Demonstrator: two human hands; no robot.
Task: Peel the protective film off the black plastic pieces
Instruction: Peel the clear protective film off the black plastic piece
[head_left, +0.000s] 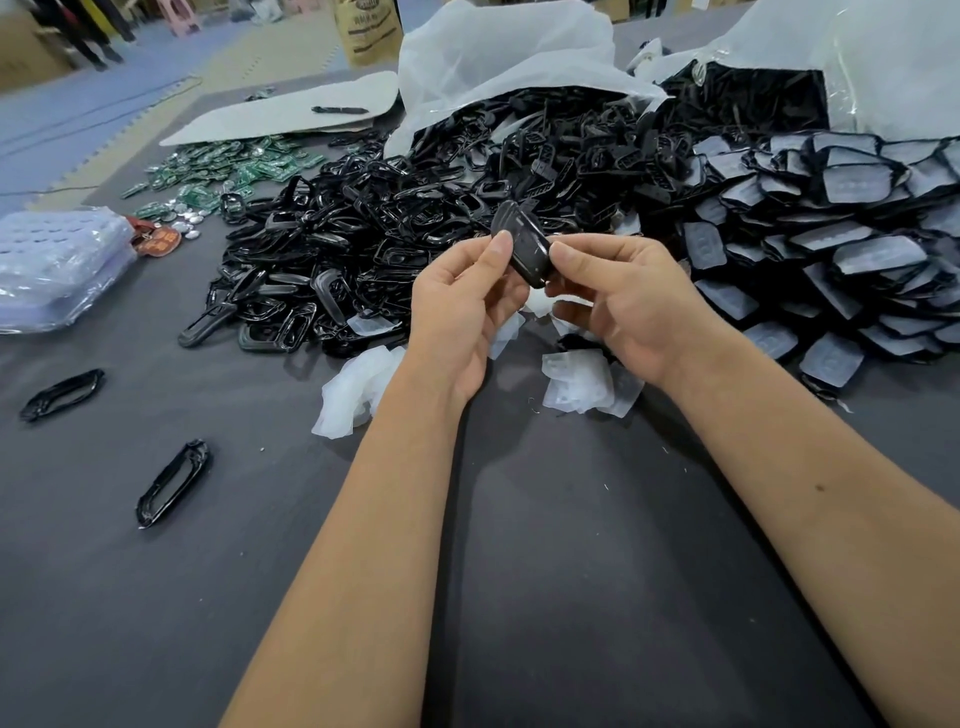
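Both hands — left hand (464, 306), right hand (631, 306) — pinch a glossy, rounded black piece (521, 244).

A glossy black plastic piece (521, 244), rounded and tilted, is raised above the table's middle. Film-covered black pieces (831, 249) heap toward the right edge; peeled white film scraps (582, 382) lie at mid-table.

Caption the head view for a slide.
Both hands pinch a glossy black plastic piece above crumpled white film scraps.
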